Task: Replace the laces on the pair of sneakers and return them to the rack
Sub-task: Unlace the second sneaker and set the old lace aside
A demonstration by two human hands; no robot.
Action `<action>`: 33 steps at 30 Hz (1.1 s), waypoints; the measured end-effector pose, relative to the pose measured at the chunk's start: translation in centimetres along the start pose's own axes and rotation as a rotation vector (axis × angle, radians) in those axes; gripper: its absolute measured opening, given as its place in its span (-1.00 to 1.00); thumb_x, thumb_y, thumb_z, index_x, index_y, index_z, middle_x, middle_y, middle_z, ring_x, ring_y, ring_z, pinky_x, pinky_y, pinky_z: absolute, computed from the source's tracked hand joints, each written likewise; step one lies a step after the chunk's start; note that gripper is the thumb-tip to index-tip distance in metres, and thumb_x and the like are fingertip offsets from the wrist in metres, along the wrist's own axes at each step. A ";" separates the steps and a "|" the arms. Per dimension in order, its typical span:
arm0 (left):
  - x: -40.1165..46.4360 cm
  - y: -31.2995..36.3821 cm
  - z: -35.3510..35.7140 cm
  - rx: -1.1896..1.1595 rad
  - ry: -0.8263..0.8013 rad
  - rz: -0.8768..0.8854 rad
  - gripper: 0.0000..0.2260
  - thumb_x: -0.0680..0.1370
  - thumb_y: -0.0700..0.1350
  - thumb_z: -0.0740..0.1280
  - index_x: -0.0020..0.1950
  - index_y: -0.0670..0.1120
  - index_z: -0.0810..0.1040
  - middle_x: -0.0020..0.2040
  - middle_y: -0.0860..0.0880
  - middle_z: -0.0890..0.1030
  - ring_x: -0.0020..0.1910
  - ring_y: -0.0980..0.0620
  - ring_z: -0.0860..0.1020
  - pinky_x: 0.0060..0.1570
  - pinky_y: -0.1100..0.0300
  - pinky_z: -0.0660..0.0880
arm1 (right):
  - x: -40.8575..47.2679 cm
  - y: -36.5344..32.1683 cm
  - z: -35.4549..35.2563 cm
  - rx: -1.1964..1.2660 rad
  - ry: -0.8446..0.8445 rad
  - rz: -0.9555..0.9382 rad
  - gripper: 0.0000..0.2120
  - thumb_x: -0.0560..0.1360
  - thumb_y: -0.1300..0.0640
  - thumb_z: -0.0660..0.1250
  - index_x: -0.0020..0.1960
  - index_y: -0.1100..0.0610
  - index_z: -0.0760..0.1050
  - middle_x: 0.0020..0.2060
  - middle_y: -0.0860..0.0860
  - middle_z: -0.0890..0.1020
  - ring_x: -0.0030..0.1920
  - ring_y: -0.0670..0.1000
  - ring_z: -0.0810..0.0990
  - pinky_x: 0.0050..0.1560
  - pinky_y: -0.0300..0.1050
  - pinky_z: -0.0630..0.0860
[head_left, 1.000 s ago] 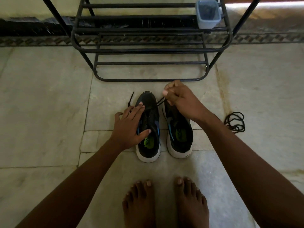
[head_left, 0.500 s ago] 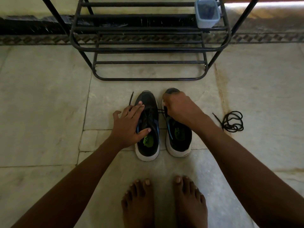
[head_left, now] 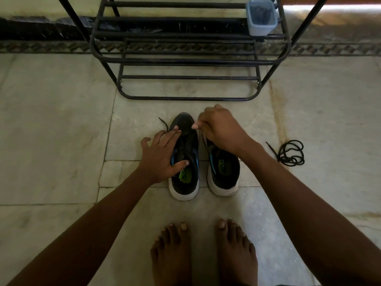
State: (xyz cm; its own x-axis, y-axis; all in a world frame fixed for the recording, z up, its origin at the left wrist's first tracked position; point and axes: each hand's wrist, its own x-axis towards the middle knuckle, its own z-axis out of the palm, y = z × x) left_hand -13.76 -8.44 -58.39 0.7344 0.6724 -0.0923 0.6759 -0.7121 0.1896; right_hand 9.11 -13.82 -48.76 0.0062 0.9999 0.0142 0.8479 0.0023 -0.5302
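Two black sneakers with white soles stand side by side on the floor, toes toward the rack. My left hand presses flat on the left sneaker, thumb inside its opening. My right hand hovers over the toe of the right sneaker, fingers pinched on a black lace that runs to the left sneaker. A free lace end sticks out left of the left toe. A loose coiled black lace lies on the floor to the right.
A black metal shoe rack stands just beyond the sneakers, its shelves bare except for a small blue-grey container at the upper right. My bare feet are right behind the sneakers. Marble floor spreads left and right.
My right hand dropped onto the right sneaker's toe, then rose and shifted left again, pinching the lace. My left hand stayed on the left sneaker.
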 end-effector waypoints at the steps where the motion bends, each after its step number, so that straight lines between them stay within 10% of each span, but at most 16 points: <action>1: 0.0 0.0 0.0 0.003 -0.005 0.001 -0.13 0.45 0.50 0.11 0.65 0.03 0.16 0.64 0.04 0.20 0.54 -0.08 0.25 0.29 -0.20 0.24 | -0.3 -0.2 -0.2 0.046 0.137 -0.018 -0.66 0.63 -0.02 0.28 -0.19 0.18 0.59 -0.29 0.03 0.53 -0.20 0.02 0.41 -0.15 -0.15 0.27; 5: 0.0 -0.1 0.0 0.016 -0.008 -0.003 -0.13 0.46 0.49 0.13 0.65 0.04 0.15 0.65 0.05 0.17 0.54 -0.08 0.24 0.29 -0.20 0.23 | -1.4 -1.5 -0.2 0.428 0.616 0.065 -0.77 0.63 0.16 0.33 -0.18 0.20 0.61 -0.28 -0.06 0.57 -0.16 -0.07 0.50 -0.06 -0.23 0.46; 10: -0.1 -0.1 0.1 0.003 0.003 0.006 -0.13 0.46 0.48 0.12 0.65 0.03 0.15 0.65 0.04 0.16 0.54 -0.10 0.25 0.29 -0.20 0.24 | -1.7 -2.8 0.6 1.236 0.514 0.333 -0.63 0.70 0.16 0.19 -0.18 0.37 0.46 -0.35 0.23 0.51 -0.34 0.07 0.60 -0.26 0.00 0.60; 15: 0.1 0.0 0.0 0.015 0.003 0.012 -0.14 0.47 0.49 0.09 0.65 0.02 0.17 0.65 0.02 0.17 0.53 -0.11 0.26 0.29 -0.21 0.25 | -1.1 -0.5 1.6 0.371 0.473 0.125 -0.68 0.67 0.08 0.24 -0.26 0.09 0.42 -0.32 0.00 0.47 -0.33 -0.04 0.44 -0.28 -0.10 0.39; 19: 0.1 0.1 0.0 0.003 -0.005 0.005 -0.14 0.47 0.49 0.07 0.65 0.03 0.16 0.66 0.03 0.16 0.54 -0.12 0.26 0.29 -0.22 0.26 | -0.2 0.6 3.0 -0.076 0.105 0.000 -0.77 0.64 0.08 0.29 -0.10 0.21 0.52 -0.05 0.07 0.48 -0.19 0.04 0.56 -0.14 -0.06 0.56; 23: 0.0 -0.1 0.3 0.009 -0.015 0.006 -0.14 0.48 0.50 0.07 0.65 0.04 0.14 0.67 0.06 0.13 0.53 -0.11 0.27 0.27 -0.22 0.27 | -0.1 0.7 2.3 -0.133 -0.250 0.075 -0.78 0.69 0.06 0.16 0.13 0.20 0.48 -0.01 0.10 0.57 -0.03 0.12 0.61 -0.03 -0.02 0.54; 33: -0.1 0.2 0.5 0.030 -0.023 -0.017 -0.14 0.47 0.49 0.05 0.66 0.04 0.11 0.67 0.06 0.10 0.51 -0.14 0.28 0.26 -0.21 0.28 | 0.0 -1.4 2.0 -0.289 -0.335 -0.020 -0.82 0.68 0.01 0.22 0.10 0.14 0.43 -0.15 0.12 0.59 -0.16 0.10 0.60 -0.15 0.06 0.61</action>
State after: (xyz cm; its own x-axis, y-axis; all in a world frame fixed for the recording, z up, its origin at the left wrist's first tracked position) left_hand -13.65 -8.74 -58.85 0.7238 0.6799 -0.1175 0.6896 -0.7066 0.1589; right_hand 6.86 -13.75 -49.69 -0.1438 0.9496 -0.2787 0.9599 0.0653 -0.2728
